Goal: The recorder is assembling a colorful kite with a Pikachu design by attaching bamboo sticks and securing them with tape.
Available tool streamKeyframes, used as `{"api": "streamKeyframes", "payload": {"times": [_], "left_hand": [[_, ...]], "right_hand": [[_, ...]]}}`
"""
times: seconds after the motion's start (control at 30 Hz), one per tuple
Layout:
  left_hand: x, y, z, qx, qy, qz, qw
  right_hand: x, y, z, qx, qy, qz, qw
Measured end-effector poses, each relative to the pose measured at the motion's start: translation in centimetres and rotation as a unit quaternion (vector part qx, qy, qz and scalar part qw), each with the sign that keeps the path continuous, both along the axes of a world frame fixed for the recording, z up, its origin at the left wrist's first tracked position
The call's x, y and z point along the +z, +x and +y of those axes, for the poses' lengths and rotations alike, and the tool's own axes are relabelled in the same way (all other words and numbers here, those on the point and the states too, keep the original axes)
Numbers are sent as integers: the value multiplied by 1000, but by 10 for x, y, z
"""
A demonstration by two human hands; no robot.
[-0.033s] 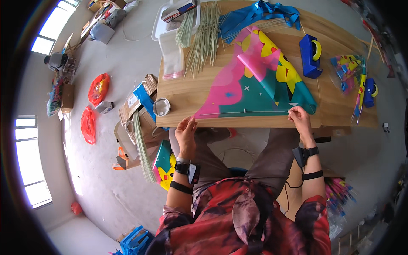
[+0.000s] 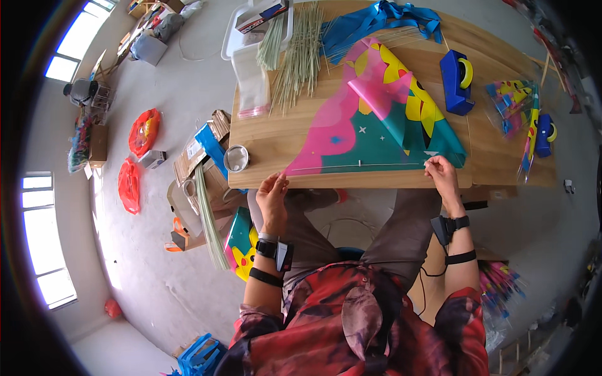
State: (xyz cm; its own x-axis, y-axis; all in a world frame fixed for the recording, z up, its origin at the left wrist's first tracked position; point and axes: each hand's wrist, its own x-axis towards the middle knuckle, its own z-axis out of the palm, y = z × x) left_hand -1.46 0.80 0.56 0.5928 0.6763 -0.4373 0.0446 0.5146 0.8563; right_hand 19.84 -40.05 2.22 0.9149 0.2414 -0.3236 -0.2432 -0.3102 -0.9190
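A printed kite sail (image 2: 338, 141) in pink, teal and yellow lies along the table's near edge, its upper part folded over itself. Close to the sail's lower edge runs a thin white rod (image 2: 326, 167) with a small white fitting around its middle. My left hand (image 2: 272, 191) is closed in a pinch at the pink left corner of the sail. At the rod's other end, my right hand (image 2: 443, 175) pinches with thumb and forefinger, close to the teal right corner. The fingers partly hide both gripped ends.
Blue tape dispenser (image 2: 456, 84) stands right of the sail. Bundled thin sticks (image 2: 300, 59), blue ribbons (image 2: 382, 25) and a white tray (image 2: 229, 44) lie at the far side. A round tin (image 2: 237, 158) sits by the left edge; bagged kites (image 2: 511, 103) lie right.
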Motion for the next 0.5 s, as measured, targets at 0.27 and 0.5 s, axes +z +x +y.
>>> {"api": "streamKeyframes", "payload": {"times": [0.27, 0.5], "left_hand": [[13, 2, -2, -14, -34, -37, 999], [22, -1, -5, 30, -51, -62, 996]], "right_hand": [[8, 1, -9, 11, -14, -38, 999], [50, -14, -7, 7, 39, -68, 997]]}}
